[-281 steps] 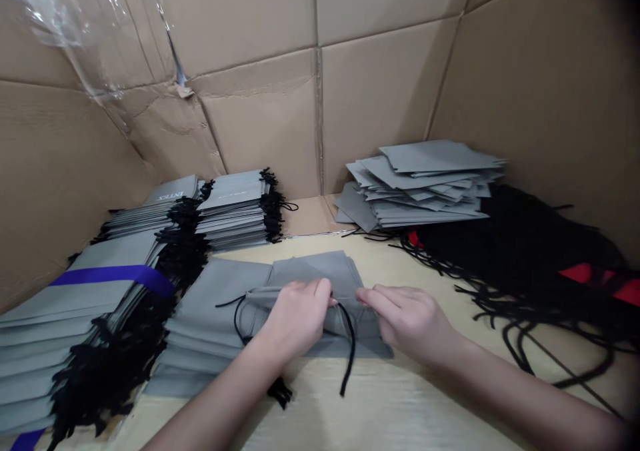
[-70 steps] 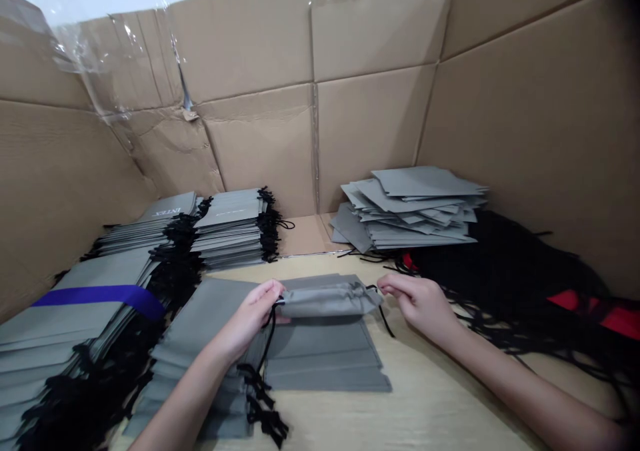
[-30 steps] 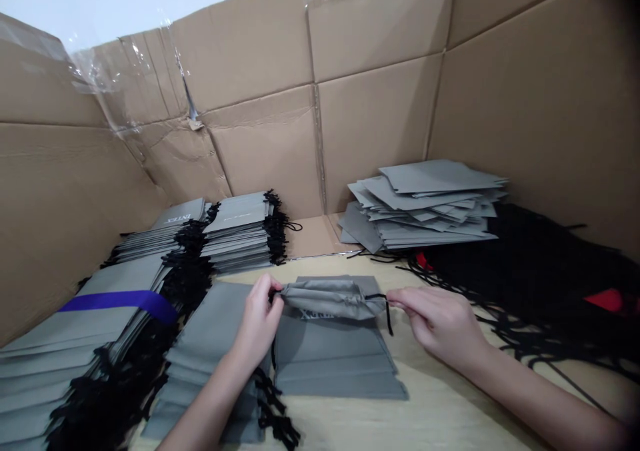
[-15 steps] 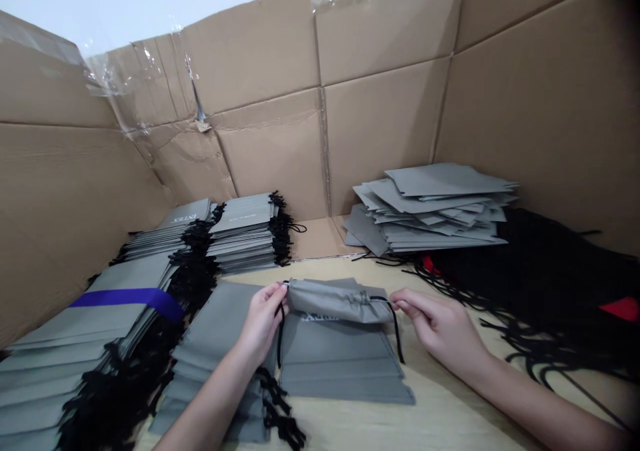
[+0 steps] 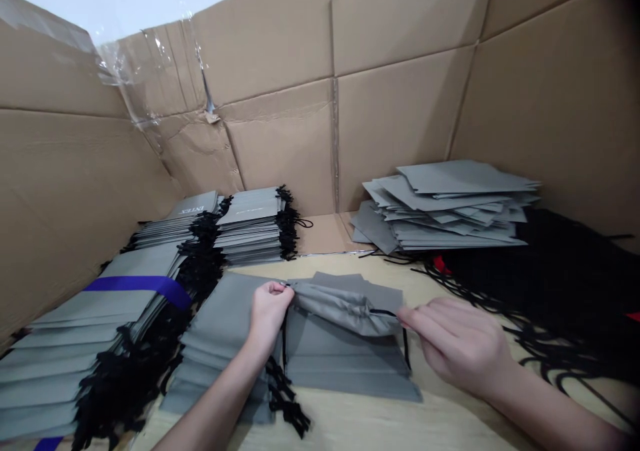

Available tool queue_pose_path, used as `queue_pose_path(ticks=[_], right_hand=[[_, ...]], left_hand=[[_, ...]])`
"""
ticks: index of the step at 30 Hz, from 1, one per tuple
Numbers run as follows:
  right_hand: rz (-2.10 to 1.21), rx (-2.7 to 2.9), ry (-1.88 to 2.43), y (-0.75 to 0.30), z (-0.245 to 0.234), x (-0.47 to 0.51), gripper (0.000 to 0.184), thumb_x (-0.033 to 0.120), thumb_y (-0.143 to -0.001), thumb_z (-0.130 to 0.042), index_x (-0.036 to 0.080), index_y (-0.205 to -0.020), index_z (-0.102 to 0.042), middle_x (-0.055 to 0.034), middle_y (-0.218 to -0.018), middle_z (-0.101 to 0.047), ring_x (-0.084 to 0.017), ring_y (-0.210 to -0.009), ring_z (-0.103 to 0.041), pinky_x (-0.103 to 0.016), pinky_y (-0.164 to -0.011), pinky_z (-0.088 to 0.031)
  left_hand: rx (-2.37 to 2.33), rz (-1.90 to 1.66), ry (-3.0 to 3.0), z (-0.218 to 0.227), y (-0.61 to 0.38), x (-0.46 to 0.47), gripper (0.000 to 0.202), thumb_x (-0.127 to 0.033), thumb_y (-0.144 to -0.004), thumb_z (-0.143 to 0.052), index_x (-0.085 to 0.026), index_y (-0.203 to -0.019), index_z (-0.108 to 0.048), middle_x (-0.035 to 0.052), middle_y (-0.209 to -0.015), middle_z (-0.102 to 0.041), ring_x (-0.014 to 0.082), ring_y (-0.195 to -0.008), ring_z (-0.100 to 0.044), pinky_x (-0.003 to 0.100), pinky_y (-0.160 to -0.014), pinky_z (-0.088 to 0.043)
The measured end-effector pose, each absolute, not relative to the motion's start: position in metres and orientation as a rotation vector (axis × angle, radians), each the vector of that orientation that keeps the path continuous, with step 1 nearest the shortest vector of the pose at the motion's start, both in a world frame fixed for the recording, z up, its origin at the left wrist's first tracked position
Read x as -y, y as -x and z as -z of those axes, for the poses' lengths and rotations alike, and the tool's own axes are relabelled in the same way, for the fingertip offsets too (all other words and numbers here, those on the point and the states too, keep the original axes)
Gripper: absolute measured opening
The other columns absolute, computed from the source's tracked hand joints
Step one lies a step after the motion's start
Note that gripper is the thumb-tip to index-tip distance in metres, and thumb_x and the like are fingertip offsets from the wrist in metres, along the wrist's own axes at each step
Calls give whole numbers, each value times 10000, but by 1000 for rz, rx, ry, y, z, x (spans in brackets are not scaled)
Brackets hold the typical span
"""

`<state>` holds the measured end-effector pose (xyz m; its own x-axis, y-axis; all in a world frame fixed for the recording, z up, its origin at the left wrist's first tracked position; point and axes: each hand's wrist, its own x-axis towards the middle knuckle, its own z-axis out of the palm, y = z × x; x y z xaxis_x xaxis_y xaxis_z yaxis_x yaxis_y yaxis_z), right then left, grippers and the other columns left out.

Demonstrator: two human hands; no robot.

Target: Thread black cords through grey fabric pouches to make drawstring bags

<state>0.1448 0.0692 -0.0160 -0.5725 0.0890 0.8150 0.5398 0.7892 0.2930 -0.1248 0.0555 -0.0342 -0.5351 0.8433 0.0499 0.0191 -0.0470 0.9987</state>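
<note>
Box (image 5: 405, 118): creased cardboard, behind the pouch (image 5: 340, 306).
Heap (image 5: 570, 284): limp, stringy, black, right of the pouch.
Stack (image 5: 465, 176): flat gray sheets, beyond the pouch, toward its right.
Pouch: soft gray cloth, ruffled rightward, over flat pieces (image 5: 350, 369).
Right hand (image 5: 457, 339): pinching the cord (image 5: 383, 312) beside the pouch.
Left hand (image 5: 271, 310): pinching the pouch's left end.
Cord: thin, black; pulling it seems the step, calling for firm pinches, even tension.

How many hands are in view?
2: the left hand, pinching at the left end of the gray pouch, and the right hand, pinching the black cord at its right. No others show.
</note>
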Motion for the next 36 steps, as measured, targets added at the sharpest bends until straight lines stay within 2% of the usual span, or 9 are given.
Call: queue_pose_path(ticks=[3,11,16,23,30,36], right_hand=[[663,2112,448,-144,14,-67,152,58,-777,-510,175,-745,-602,-10,-549,-622,-131,-482,-523,-266,-531,-401],[561,2104,545,-148,16,-71,205,38,-775,-467,162,-737,-626,-22,-595,-641,-129,-532,-567,-244,-546,-420],[577,2115,539,-149,19,-74,199,47,-786,-470,159,-774,-634,-20,-608,-651,-131,-534,-572,-247,-550,-417],[542,2100,617,-150,19,-76,207,69,-803,-453,175,-775,-629,-26,-674,-684,-142,-585,-617,-248,-580,-442],[372,2091,783,-156,26,-84,258,49,-775,-405,194,-806,-616,-14,-744,-705,-146,-632,-652,-233,-575,-465],[260,2091,880,-159,29,-87,233,84,-789,-408,202,-794,-609,-11,-733,-704,-151,-608,-654,-233,-535,-468]], left_hand=[[-1644,-1699,-1022,32,127,-56,104,-145,-517,-558,-164,-477,-465,-72,-442,-446,55,-435,-381,157,-429,-274],[-1719,-1639,-1192,34,127,-57,107,-263,-595,-487,-195,-558,-414,-67,-492,-441,94,-443,-457,201,-458,-384],[-1913,-1601,-1353,31,131,-53,124,-206,-600,-497,-202,-529,-396,-66,-477,-413,100,-459,-416,202,-475,-323],[-2050,-1620,-1582,25,128,-45,105,-182,-647,-501,-214,-583,-423,-59,-519,-426,115,-492,-394,223,-524,-268],[-1839,-1661,-1700,19,131,-41,65,-172,-661,-498,-210,-628,-456,-42,-612,-481,118,-567,-441,213,-578,-312],[-1569,-1711,-1521,19,133,-47,119,-257,-717,-517,-197,-657,-433,-46,-609,-491,96,-530,-487,181,-516,-368]])
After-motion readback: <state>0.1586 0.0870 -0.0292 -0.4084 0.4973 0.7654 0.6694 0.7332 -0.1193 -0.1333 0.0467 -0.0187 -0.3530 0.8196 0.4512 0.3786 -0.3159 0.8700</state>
